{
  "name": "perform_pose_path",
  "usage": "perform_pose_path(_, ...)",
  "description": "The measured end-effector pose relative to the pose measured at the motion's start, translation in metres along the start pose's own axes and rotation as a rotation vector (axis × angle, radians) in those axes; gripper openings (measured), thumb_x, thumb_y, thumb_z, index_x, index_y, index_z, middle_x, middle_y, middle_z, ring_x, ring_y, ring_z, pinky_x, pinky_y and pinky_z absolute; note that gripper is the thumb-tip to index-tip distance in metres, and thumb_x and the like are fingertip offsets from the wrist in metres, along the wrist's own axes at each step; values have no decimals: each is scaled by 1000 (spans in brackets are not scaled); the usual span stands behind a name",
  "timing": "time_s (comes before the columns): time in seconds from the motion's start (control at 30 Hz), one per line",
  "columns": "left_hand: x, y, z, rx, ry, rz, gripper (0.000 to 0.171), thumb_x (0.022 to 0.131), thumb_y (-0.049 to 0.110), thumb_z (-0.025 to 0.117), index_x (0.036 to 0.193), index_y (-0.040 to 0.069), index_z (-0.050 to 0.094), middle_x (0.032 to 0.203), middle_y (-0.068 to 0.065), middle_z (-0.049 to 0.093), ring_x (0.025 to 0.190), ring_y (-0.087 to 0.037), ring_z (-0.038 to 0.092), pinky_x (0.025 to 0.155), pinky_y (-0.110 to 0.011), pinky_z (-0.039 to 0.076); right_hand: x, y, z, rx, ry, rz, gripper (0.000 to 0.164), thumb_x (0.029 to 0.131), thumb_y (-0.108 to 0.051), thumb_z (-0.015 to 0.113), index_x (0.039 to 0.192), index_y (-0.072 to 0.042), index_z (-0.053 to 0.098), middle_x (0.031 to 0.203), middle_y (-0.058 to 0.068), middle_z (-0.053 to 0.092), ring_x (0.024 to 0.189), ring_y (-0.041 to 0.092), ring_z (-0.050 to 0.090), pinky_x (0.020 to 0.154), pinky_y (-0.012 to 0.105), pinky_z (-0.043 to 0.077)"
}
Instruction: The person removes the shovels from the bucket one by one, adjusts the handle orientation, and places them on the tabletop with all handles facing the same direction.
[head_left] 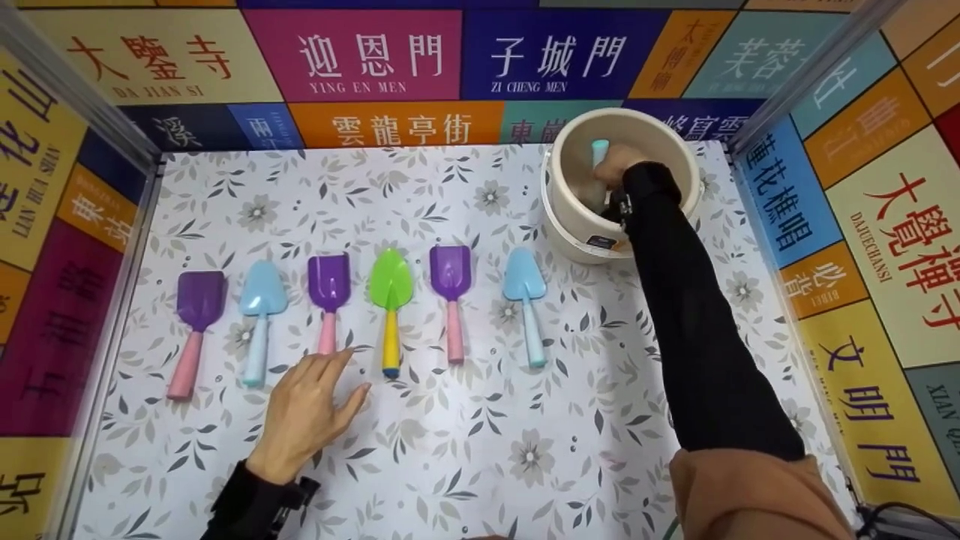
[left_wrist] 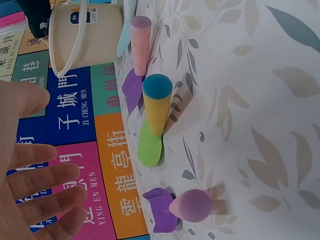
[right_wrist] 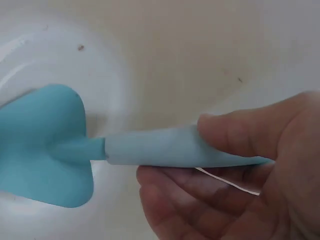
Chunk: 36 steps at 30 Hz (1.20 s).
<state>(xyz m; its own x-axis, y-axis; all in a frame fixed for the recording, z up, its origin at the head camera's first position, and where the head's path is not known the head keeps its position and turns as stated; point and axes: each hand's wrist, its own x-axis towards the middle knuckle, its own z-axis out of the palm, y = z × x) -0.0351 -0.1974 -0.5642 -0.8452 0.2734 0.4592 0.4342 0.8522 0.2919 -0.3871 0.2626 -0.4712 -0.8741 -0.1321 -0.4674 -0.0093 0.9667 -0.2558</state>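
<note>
Inside the cream bucket [head_left: 570, 234], my right hand [head_left: 621, 165] grips a light blue toy trowel [right_wrist: 150, 147] by its handle, thumb on one side and fingers on the other. The trowel's blade points toward the bucket floor in the right wrist view. My left hand [head_left: 304, 412] is over the table with its fingers loosely extended and holds nothing. Its fingertips overlap the pink handle of a purple shovel [head_left: 329, 281] in the head view. Just right of that lies a green trowel [head_left: 391, 279] with a yellow handle.
Two more purple shovels [head_left: 200, 298] [head_left: 450, 271] and two light blue trowels [head_left: 263, 289] [head_left: 524, 276] lie in the same row. The flower-patterned table [head_left: 480, 450] is bounded by lettered panels [head_left: 352, 56]. The bucket stands at the back right corner.
</note>
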Motion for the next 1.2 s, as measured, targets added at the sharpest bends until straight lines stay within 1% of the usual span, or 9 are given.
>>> perform_pose_path(0.13, 2, 1, -1, 8, 3, 1, 53, 80, 28, 86, 122, -1, 71, 104, -21, 76, 91, -38, 71, 73, -47, 61, -5, 3, -10, 37, 25, 26, 15, 81, -10, 54, 66, -13, 54, 62, -2, 43, 63, 20, 45, 58, 28, 38)
perform_pose_path(0.27, 6, 1, -2, 12, 0, 16, 53, 81, 30, 85, 122, -1, 70, 105, -22, 76, 91, -38, 71, 73, -48, 62, -16, 4, -20, 88, 35, 56, 7, 86, -11, 51, 79, -11, 52, 65, -3, 39, 66, 19, 44, 62, 30, 37)
perform_pose_path(0.3, 7, 1, -3, 12, -1, 20, 53, 82, 30, 85, 122, -1, 70, 105, -22, 76, 91, -38, 71, 73, -48, 62, -20, 3, -23, 111, 37, 58, 7, 88, -11, 49, 88, -7, 54, 70, 3, 47, 72, 22, 49, 68, 33, 41)
perform_pose_path(0.4, 9, 1, -3, 16, -1, 31, 53, 83, 30, 83, 123, -2, 70, 106, -22, 76, 92, -38, 71, 75, -49, 62, -34, -1, -29, 165, 71, 52, 39, 96, -16, 47, 128, 5, 57, 110, 23, 63, 107, 35, 57, 100, 42, 50)
perform_pose_path(0.5, 10, 2, -4, 24, 9, 43, 53, 83, 31, 82, 122, -2, 70, 104, -22, 75, 91, -38, 71, 74, -49, 62, -49, -3, -33, 236, 115, 39, 60, 102, -20, 48, 154, 7, 38, 151, 32, 48, 138, 43, 46, 124, 54, 36)
perform_pose_path(0.7, 13, 5, -4, 13, 34, 58, 52, 83, 29, 81, 123, -2, 69, 103, -21, 75, 91, -37, 71, 75, -47, 62, -80, -3, -37, 312, 218, 11, 49, 107, -22, 48, 148, 4, 40, 146, 31, 50, 133, 41, 47, 116, 56, 40)
perform_pose_path(0.9, 12, 10, -4, 1, 34, 57, 53, 82, 28, 82, 122, -3, 69, 103, -21, 75, 91, -37, 71, 75, -47, 62, -116, 9, -30, 374, 325, -19, 26, 108, -27, 51, 125, -8, 52, 124, 17, 58, 115, 31, 53, 97, 43, 45)
perform_pose_path(1.07, 12, 12, -4, 1, 28, 58, 52, 83, 30, 83, 122, -2, 70, 105, -22, 76, 92, -37, 71, 77, -46, 62, -143, 21, -10, 489, 496, -33, 28, 106, -27, 57, 127, -9, 57, 124, 17, 66, 108, 19, 59, 89, 30, 46)
perform_pose_path(1.2, 13, 14, -5, -3, 32, 63, 53, 82, 30, 84, 122, -2, 70, 106, -22, 75, 93, -37, 71, 78, -46, 62, -160, 30, 10, 587, 675, -98, 29, 103, -23, 60, 126, -5, 61, 122, 19, 69, 102, 3, 62, 95, 28, 52)
